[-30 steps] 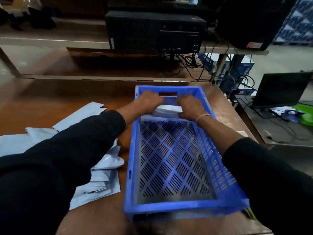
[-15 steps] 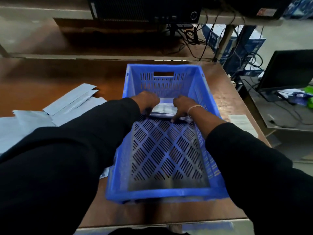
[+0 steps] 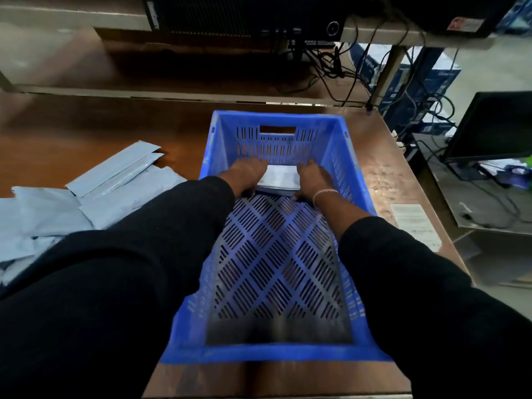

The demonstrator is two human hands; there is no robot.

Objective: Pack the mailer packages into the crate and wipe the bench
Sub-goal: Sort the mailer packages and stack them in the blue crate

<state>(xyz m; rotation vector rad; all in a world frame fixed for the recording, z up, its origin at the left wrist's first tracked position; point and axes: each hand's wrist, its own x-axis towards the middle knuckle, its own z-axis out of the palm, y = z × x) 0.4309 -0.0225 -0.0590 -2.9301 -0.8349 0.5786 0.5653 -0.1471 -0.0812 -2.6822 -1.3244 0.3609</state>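
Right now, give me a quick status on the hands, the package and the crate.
Left hand and right hand both on white mailer package, far end of blue crate. Grey mailers unpacked on bench. Nothing blocking.

My sleeves cover much of what I need to see. The left sleeve [image 3: 121, 283] hides the near part of the mailers [image 3: 57, 208] at the bench's left edge, which the picture's left edge also cuts, so I cannot count them. Both hands cover the ends of the mailer [image 3: 280, 178] by the crate's [image 3: 276, 352] far wall; the left hand [image 3: 247, 174] and right hand [image 3: 312, 180] sit over it, but whether the fingers curl under it I cannot tell. The crate's near floor is blurred. The print on the label [image 3: 414, 223] near the bench's right edge is too small to read.
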